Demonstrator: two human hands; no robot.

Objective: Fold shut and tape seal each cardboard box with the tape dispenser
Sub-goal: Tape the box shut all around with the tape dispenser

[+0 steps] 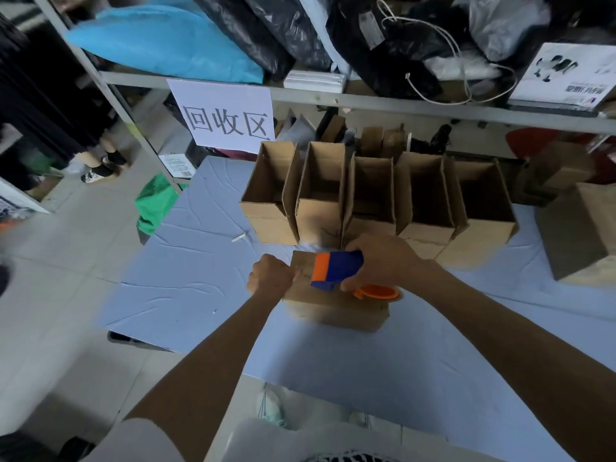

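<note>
Head view: closed box (333, 308) on bench (186, 268), being taped.
Right hand (380, 258) grips tape dispenser (336, 270) atop box; left hand (270, 276) curled at its left edge, hold unclear.

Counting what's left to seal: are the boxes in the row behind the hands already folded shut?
No, the row of boxes stands with flaps up and insides showing, unlike the closed box under the tape dispenser.

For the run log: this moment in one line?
right hand: grips tape dispenser on closed box | left hand: curled at box's left edge | open boxes: row behind
</note>
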